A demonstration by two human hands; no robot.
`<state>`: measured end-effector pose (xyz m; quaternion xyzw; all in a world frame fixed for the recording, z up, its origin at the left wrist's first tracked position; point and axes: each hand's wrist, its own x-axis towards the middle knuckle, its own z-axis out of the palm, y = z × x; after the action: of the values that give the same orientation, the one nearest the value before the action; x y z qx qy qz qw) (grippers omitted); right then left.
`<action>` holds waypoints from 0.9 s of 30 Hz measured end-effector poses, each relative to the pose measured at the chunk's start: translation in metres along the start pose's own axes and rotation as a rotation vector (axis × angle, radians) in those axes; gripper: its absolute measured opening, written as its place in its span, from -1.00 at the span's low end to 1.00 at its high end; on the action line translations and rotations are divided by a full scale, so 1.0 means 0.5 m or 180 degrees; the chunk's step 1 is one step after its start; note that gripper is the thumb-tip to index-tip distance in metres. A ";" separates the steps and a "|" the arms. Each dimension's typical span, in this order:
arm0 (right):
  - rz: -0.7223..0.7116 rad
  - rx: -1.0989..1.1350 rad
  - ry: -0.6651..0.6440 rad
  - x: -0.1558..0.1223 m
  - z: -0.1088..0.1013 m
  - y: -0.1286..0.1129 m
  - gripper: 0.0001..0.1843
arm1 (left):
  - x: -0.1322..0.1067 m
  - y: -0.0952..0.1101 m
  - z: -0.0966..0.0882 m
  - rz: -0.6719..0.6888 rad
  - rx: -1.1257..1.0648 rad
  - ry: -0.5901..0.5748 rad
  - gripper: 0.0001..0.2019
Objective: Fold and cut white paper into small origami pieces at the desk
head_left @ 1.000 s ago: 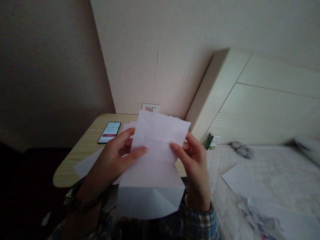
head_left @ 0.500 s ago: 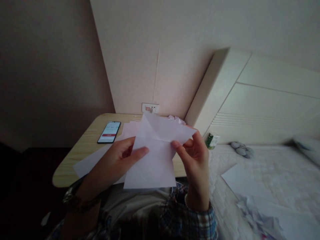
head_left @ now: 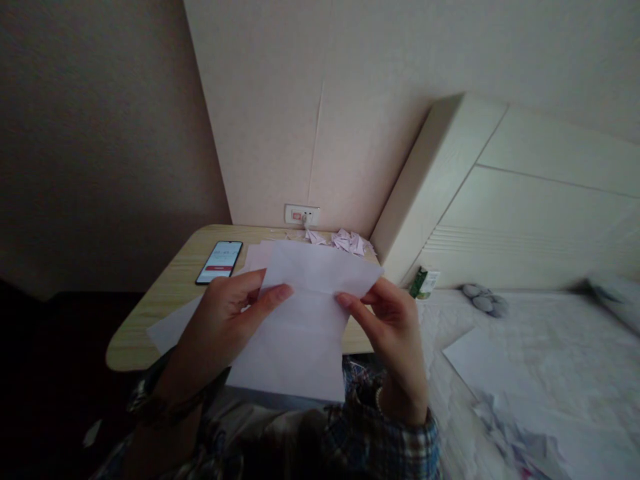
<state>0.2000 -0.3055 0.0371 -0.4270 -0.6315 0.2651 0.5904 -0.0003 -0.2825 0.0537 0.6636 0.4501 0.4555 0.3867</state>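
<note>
- Held up a creased white sheet of paper (head_left: 300, 327) in front of the chest, clear of the desk (head_left: 165, 293), above its near edge and the lap.
- Clamped on the left side in the closed grip of the left hand (head_left: 227, 313), thumb pressed flat on the front by the horizontal crease, fingers behind.
- Pinched on the right side in the closed grip of the right hand (head_left: 395, 327), thumb on the front, fingers curled behind the upper flap.
- Bent along that crease at thumb height, upper flap leaning away toward the wall, lower part hanging free.
- Left on the desk behind: a smartphone (head_left: 219, 262) with its screen lit, more white sheets (head_left: 173, 327) under and beside the hands, small folded paper pieces (head_left: 345, 240) below the wall socket (head_left: 301, 215).
- Seen to the right: a bed (head_left: 550, 333) with a loose sheet (head_left: 475, 363) and crumpled scraps (head_left: 515, 433), plus a small green carton (head_left: 423, 282) by the headboard (head_left: 525, 200).
- Judged at risk of a crooked crease, for want of any firm backing in mid-air and through uneven thumb pressure.
- Judged at risk of tearing along the old folds through any outward pull by the two hands.
- Judged liable to slip or sag at the unsupported lower part with any easing of either pinch.
- Judged harder to align by eye in such dim light.
</note>
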 end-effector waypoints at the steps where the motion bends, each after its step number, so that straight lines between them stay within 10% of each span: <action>1: -0.0009 -0.0002 -0.0012 0.001 -0.001 -0.002 -0.92 | 0.001 -0.001 0.000 0.0056 -0.0033 0.0039 -0.77; 13: -0.0697 -0.0014 -0.0590 -0.008 -0.024 -0.007 -0.53 | 0.002 0.007 -0.011 0.0085 -0.0631 -0.0258 -0.91; 27: -0.1098 -0.0788 -0.0577 -0.009 -0.027 -0.013 -0.58 | 0.009 -0.017 -0.022 0.0174 -0.1176 -0.0620 -0.66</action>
<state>0.2112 -0.3147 0.0424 -0.3564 -0.7733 0.1180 0.5109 -0.0120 -0.2744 0.0501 0.6343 0.3012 0.4742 0.5311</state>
